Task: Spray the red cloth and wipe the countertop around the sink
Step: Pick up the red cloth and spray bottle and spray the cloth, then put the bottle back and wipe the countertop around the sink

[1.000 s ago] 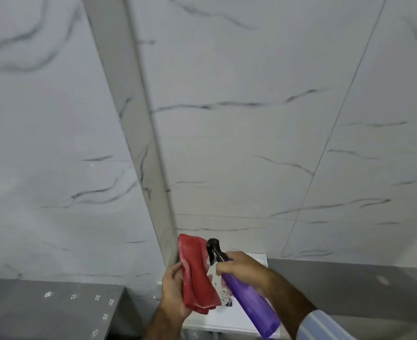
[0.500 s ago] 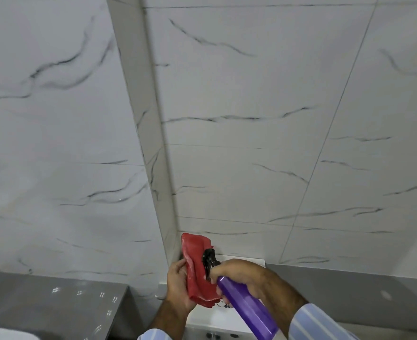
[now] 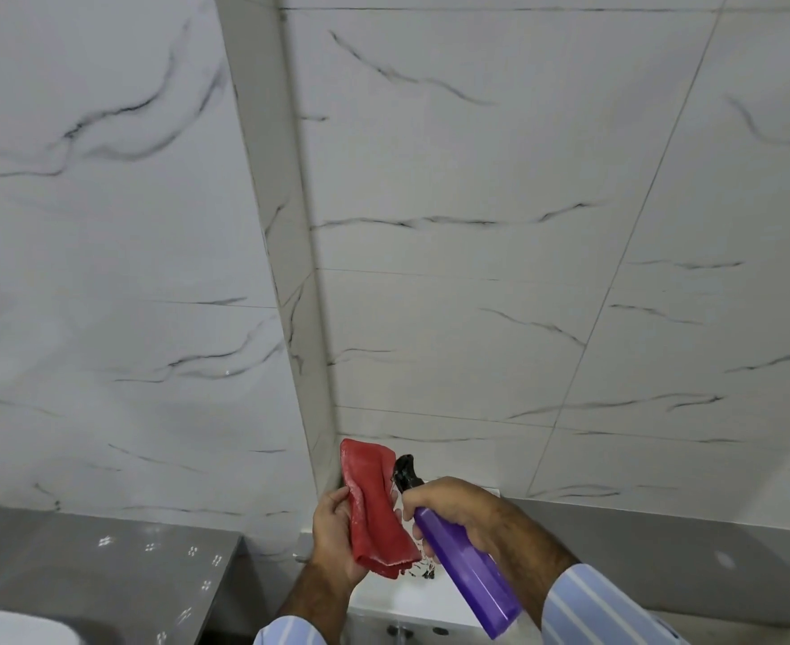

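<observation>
The red cloth (image 3: 377, 509) hangs folded in my left hand (image 3: 335, 528), thumb and fingers pinching it along its left edge, held up in front of the tiled wall (image 3: 477, 295). My right hand (image 3: 458, 509) is wrapped round the purple spray bottle (image 3: 465, 570), black nozzle (image 3: 405, 472) just beside the cloth and aimed at it. I judge the step to be spraying: keep the nozzle close, cloth face square to it, press in short bursts. The grey countertop (image 3: 104, 565) lies below left, well apart.
</observation>
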### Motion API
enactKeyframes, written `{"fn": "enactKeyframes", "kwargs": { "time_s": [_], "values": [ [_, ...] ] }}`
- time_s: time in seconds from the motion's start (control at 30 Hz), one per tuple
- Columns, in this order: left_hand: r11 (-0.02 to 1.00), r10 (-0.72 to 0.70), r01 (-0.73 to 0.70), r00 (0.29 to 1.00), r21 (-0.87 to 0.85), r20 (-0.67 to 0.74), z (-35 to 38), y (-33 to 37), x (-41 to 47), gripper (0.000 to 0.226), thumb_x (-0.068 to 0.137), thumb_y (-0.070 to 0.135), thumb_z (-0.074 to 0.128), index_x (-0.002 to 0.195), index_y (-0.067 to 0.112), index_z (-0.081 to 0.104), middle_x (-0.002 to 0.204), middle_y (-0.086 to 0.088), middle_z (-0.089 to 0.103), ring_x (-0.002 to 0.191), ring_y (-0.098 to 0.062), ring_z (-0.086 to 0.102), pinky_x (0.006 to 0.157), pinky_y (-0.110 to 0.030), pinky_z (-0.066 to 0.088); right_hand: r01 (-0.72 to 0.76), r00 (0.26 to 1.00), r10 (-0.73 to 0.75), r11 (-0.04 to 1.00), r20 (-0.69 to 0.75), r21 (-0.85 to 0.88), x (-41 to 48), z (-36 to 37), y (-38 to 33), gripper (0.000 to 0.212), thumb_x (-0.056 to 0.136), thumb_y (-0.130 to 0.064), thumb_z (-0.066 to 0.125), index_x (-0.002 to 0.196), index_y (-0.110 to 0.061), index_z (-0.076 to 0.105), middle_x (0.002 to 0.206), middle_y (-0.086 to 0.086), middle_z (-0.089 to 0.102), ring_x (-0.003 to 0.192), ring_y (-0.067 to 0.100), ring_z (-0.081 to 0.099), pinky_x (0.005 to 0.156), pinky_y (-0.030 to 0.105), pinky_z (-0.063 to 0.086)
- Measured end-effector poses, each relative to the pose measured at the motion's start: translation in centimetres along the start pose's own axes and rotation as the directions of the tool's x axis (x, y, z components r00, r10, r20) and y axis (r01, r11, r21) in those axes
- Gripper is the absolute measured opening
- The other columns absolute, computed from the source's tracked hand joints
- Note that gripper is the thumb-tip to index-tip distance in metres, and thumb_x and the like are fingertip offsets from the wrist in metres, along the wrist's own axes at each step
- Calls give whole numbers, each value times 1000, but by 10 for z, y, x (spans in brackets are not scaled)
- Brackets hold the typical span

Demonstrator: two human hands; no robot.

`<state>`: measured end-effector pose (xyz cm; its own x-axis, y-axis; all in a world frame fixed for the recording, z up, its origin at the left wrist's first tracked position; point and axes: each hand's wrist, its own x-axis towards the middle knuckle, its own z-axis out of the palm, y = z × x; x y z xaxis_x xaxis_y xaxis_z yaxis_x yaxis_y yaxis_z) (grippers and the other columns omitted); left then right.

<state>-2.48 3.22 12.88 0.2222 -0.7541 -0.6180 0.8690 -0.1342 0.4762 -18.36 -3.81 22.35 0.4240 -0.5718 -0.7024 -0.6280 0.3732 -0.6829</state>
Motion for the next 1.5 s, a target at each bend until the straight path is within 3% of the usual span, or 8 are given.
{"fn": "enactKeyframes", "kwargs": {
  "time_s": [0.17, 0.37, 0.83, 1.03, 1.17, 1.37, 1.43, 1.5],
  "values": [
    [1000, -4, 4, 1000, -4, 0, -6, 4, 4, 62, 100, 40, 42, 138, -3, 65, 109, -30, 72, 108, -45, 64, 131, -58, 30, 25, 1000, -25, 1000, 4, 7, 6, 6, 3, 14, 65, -17, 74, 77, -9, 76, 67, 9, 76, 50, 21, 70, 49, 25, 57],
    [998, -5, 5, 1000, -62, 3, -20, 4, 4, 54, 98, 37, 45, 125, -3, 70, 93, -29, 75, 86, -40, 70, 89, -50, 56, 256, 961, -238, 958, -138, 128, 29, 13, 18, 15, 77, -21, 76, 92, -17, 74, 76, 12, 74, 59, 24, 68, 57, 30, 57],
    [994, -83, 77, 994, -76, -75, -107, -7, 9, 59, 97, 33, 49, 136, -7, 65, 102, -33, 74, 84, -41, 75, 78, -48, 64, 533, 746, -468, 846, -474, 4, 165, 29, 79, 15, 97, -15, 74, 92, -22, 61, 96, 11, 70, 88, 21, 65, 78, 28, 46],
    [994, -82, 74, 991, -79, -102, -125, -13, 9, 64, 91, 31, 54, 138, -11, 63, 104, -34, 73, 83, -42, 75, 78, -49, 64, 512, 743, -472, 857, -474, -51, 186, 25, 103, 18, 98, -17, 73, 87, -25, 60, 85, 15, 69, 71, 5, 64, 72, 21, 48],
    [993, -93, 84, 991, -87, -93, -125, -15, 8, 66, 91, 31, 53, 142, -8, 60, 103, -34, 73, 83, -42, 76, 77, -49, 65, 467, 777, -423, 884, -466, -23, 193, 20, 108, 17, 95, -24, 77, 99, -19, 62, 94, 10, 71, 93, 29, 69, 87, 33, 52],
    [990, -77, 68, 994, -120, -73, -118, -14, 1, 63, 94, 33, 51, 145, -3, 59, 104, -32, 74, 85, -42, 77, 79, -48, 65, 261, 908, -294, 954, -298, -145, 164, -9, 116, 140, 52, -55, 101, 161, -11, 25, 156, 10, 41, 146, 30, 39, 124, 51, 34],
    [993, -64, 56, 995, -106, -77, -113, -9, -4, 62, 97, 35, 50, 146, -3, 59, 107, -32, 73, 87, -41, 76, 80, -48, 64, 134, 927, -214, 956, -307, -262, 143, -23, 128, 138, 50, -55, 102, 158, -5, 32, 160, 18, 41, 149, 35, 37, 123, 50, 35],
    [995, -50, 42, 996, -94, -79, -109, -5, -9, 63, 99, 37, 49, 145, -4, 60, 109, -31, 73, 89, -40, 75, 83, -49, 63, 22, 937, -134, 945, -324, -328, 120, -38, 138, 101, 44, -73, 94, 117, -7, 71, 120, 18, 71, 112, 30, 66, 96, 38, 50]
  ]
}}
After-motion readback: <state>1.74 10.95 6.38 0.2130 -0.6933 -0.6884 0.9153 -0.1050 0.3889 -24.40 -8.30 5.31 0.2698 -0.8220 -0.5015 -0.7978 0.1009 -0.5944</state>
